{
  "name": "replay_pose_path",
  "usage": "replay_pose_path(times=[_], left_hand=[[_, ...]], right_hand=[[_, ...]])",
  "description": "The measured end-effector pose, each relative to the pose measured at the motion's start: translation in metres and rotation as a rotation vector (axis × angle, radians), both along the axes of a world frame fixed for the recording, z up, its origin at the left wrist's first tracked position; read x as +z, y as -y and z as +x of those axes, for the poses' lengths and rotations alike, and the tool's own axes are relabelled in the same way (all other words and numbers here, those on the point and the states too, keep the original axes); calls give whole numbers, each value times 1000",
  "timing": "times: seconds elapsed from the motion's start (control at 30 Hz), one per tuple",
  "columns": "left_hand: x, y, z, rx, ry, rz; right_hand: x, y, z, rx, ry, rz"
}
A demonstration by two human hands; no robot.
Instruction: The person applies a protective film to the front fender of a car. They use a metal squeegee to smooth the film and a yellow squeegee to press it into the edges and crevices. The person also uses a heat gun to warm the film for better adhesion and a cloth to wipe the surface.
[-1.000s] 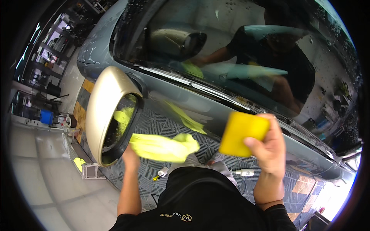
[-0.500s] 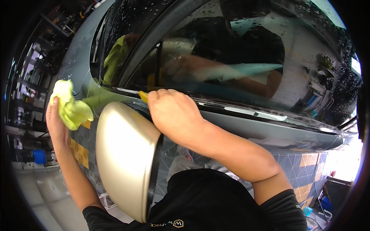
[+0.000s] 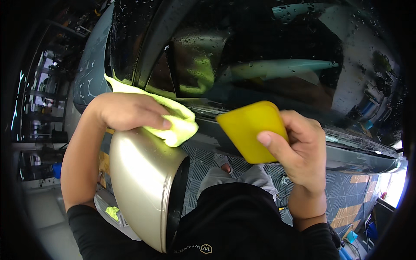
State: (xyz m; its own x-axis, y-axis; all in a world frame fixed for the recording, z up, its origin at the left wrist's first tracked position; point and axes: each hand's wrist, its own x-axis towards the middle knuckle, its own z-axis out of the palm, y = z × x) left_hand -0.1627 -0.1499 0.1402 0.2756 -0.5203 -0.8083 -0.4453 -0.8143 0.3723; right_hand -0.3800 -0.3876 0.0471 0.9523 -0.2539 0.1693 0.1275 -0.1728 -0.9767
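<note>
My left hand [image 3: 130,112] grips a yellow-green microfiber cloth [image 3: 182,119] and presses it along the base of the car's side window, just above the side mirror. The champagne-coloured mirror housing [image 3: 138,177] sticks out from the door below that hand. In my right hand [image 3: 303,149] is a flat yellow squeegee card [image 3: 251,130], pinched between thumb and fingers and held up off the door. Dark side glass [image 3: 260,52] behind both hands carries water drops and reflections.
Grey door panel [image 3: 346,159] runs below the window. Patterned floor tiles [image 3: 342,195] lie beneath. At lower left, a grey bin [image 3: 106,206] has another yellow-green cloth [image 3: 112,212] in it. Cables and blue items [image 3: 350,237] lie at lower right.
My left hand has brought the cloth from the far left onto the window base above the mirror. My right hand has left the window edge, moving right with the yellow card.
</note>
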Motion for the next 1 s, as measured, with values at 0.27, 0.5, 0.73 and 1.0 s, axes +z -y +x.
replay_pose_path(times=[0.27,0.5,0.73,1.0], left_hand=[[3,-51,24,291,136,-69],[-12,-253,58,1173,-69,-1323],[130,-396,213,1298,411,-1223],[-19,-276,237,631,742,-690]], right_hand=[[-23,1,-27,-2,-48,151],[3,-15,-41,346,320,-204],[40,-99,-31,34,1138,-200],[18,-78,-116,-144,461,-266]])
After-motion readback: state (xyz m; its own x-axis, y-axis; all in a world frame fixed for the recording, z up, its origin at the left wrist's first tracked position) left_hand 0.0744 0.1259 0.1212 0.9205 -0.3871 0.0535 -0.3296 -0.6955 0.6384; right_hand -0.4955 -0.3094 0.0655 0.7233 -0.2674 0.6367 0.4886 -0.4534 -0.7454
